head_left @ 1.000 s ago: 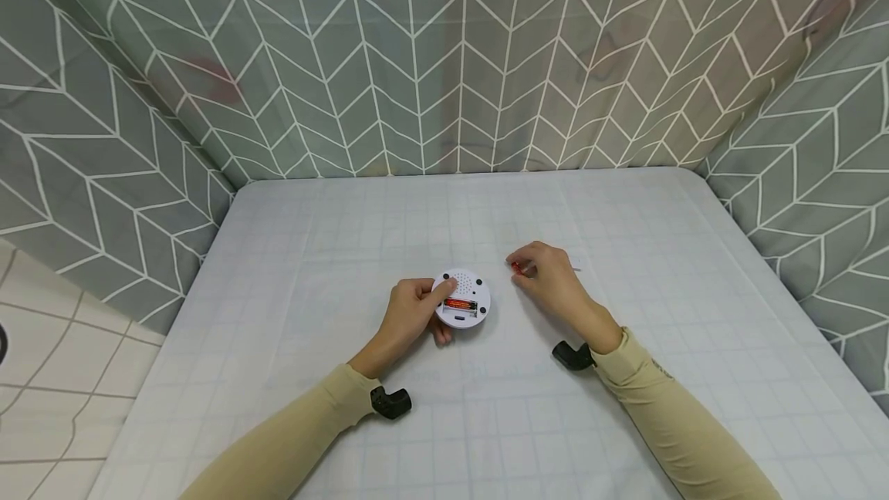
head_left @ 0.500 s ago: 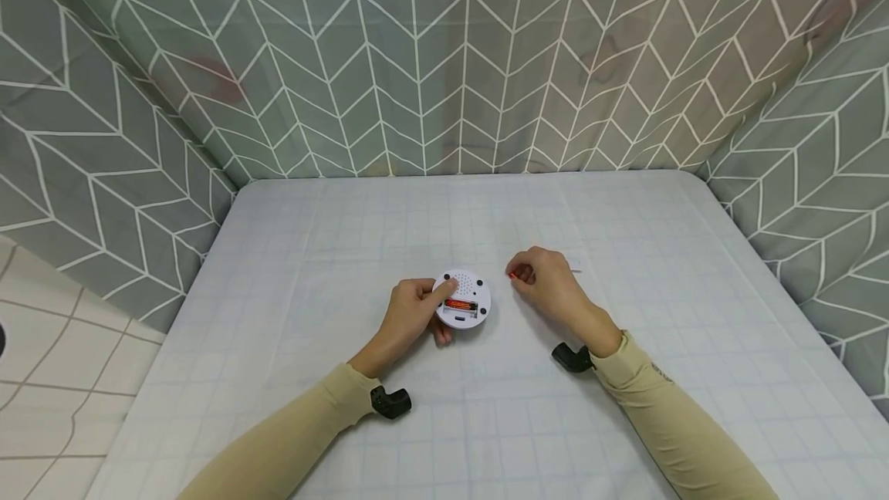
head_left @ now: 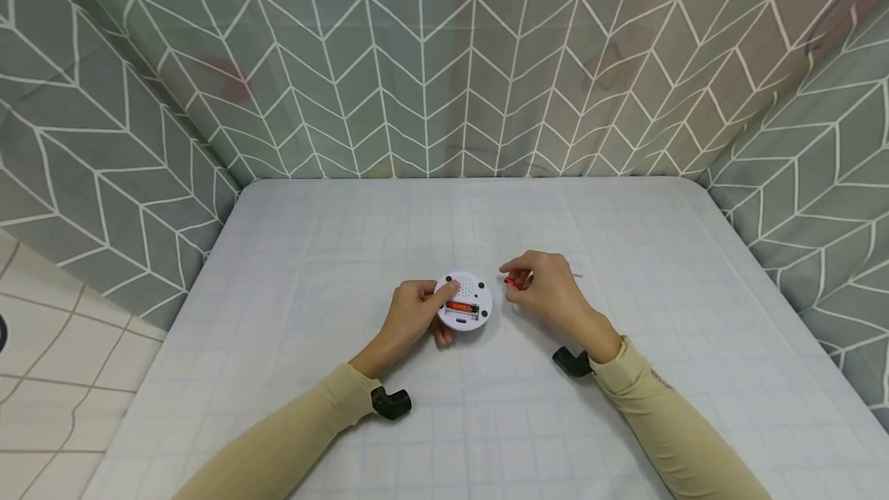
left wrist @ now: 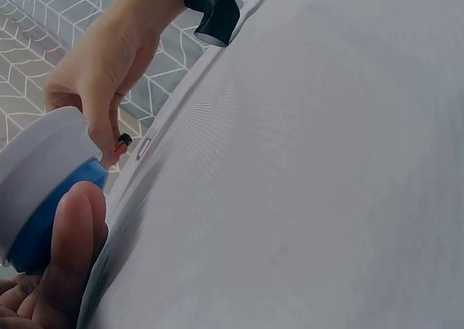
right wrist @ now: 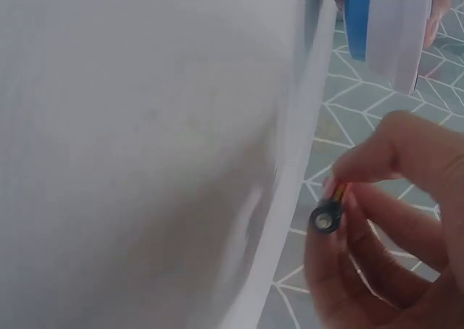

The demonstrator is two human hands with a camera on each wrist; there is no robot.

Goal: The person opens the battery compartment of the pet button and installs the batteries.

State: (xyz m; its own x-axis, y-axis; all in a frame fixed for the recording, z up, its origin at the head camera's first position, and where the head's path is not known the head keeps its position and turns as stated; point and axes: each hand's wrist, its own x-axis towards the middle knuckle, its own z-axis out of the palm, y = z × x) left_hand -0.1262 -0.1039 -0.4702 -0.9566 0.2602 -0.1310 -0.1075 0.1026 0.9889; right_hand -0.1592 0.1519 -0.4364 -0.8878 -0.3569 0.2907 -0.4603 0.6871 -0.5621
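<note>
My left hand grips a round white device, thumb on its face and fingers beneath. That face has speaker holes, dark feet and an uncovered battery compartment with a battery lying in it. A blue part of the device shows in the left wrist view. To the right of the device, just apart from it, my right hand pinches a second, red battery between thumb and fingers. In the right wrist view one metal end of this battery faces the camera.
A small flat white piece lies behind the right hand, partly hidden by it. Both hands are over a table with a white, faintly checked cloth. Grey patterned curtains stand at the back and sides.
My right hand has shifted slightly nearer and to the left, and the battery in its fingers has turned. The left hand and the device have stayed almost still.
</note>
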